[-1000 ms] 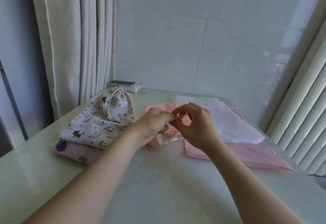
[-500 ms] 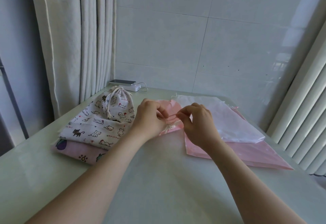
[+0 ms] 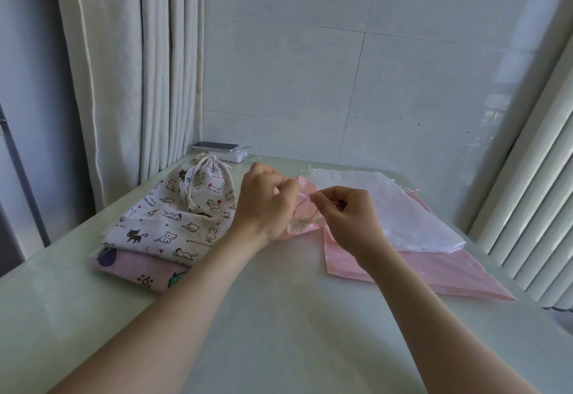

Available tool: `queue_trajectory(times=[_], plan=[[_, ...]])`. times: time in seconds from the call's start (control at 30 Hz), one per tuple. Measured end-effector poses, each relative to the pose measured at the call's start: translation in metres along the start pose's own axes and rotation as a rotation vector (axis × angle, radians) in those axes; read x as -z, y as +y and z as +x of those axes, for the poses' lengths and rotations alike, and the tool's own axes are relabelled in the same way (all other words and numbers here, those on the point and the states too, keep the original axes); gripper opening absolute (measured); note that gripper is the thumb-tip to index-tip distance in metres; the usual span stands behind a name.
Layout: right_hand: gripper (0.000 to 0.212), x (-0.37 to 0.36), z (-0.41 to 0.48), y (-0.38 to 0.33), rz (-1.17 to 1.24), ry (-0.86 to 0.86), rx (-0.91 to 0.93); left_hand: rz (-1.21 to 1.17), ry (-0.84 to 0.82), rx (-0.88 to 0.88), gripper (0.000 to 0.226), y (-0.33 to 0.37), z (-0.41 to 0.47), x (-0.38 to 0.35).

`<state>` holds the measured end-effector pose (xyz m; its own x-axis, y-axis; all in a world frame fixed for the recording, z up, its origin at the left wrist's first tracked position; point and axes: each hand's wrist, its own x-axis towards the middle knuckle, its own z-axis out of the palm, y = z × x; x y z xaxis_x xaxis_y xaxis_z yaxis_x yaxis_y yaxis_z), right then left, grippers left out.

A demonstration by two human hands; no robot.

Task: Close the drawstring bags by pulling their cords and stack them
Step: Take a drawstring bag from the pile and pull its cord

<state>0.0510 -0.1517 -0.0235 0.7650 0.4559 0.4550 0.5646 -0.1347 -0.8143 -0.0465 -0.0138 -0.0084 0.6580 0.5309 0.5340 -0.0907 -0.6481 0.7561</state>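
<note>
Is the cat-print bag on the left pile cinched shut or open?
Shut: the cat-print bag has its neck gathered tight, cord hanging down its front.

Cat-print bag [image 3: 173,220]: matt cloth. Pink bag [image 3: 434,266]: glossy plastic. Table [image 3: 279,331]: smooth.

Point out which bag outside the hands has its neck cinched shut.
The cat-print bag at left: its neck is gathered under a white cord. The white bag and large pink bag lie flat, ungathered.

Five drawstring bags [image 3: 173,217]; two hands [image 3: 266,207]; one phone [image 3: 215,146]; one white charger [image 3: 231,155]; one curtain [image 3: 139,68].
</note>
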Motion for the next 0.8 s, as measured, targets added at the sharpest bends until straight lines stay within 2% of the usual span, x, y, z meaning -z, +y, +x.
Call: queue_trajectory(times=[0.13,0.2,0.33,0.43,0.53,0.7,0.8], plan=[[0.015,0.000,-0.001,-0.001,-0.016,0.012,0.024,-0.408,0.035,0.287,0.043,0.009,0.008,0.008],[0.014,0.000,-0.003,-0.003,-0.025,-0.006,0.041,-0.473,0.014,0.356,0.044,0.007,0.008,0.007],[0.016,-0.002,-0.004,-0.005,-0.012,-0.029,0.062,-0.379,-0.022,0.415,0.039,0.007,0.008,0.009],[0.018,-0.004,-0.004,-0.007,0.009,-0.040,0.053,-0.241,-0.200,0.483,0.048,0.010,0.004,0.013],[0.018,-0.004,-0.006,-0.010,0.052,-0.047,0.055,-0.148,-0.344,0.475,0.058,0.013,0.000,0.015],[0.018,-0.002,-0.007,-0.011,0.097,-0.059,0.035,-0.191,-0.439,0.482,0.067,0.015,0.001,0.018],[0.018,-0.001,-0.010,-0.015,0.116,-0.096,0.041,-0.258,-0.452,0.431,0.058,0.013,0.002,0.014]])
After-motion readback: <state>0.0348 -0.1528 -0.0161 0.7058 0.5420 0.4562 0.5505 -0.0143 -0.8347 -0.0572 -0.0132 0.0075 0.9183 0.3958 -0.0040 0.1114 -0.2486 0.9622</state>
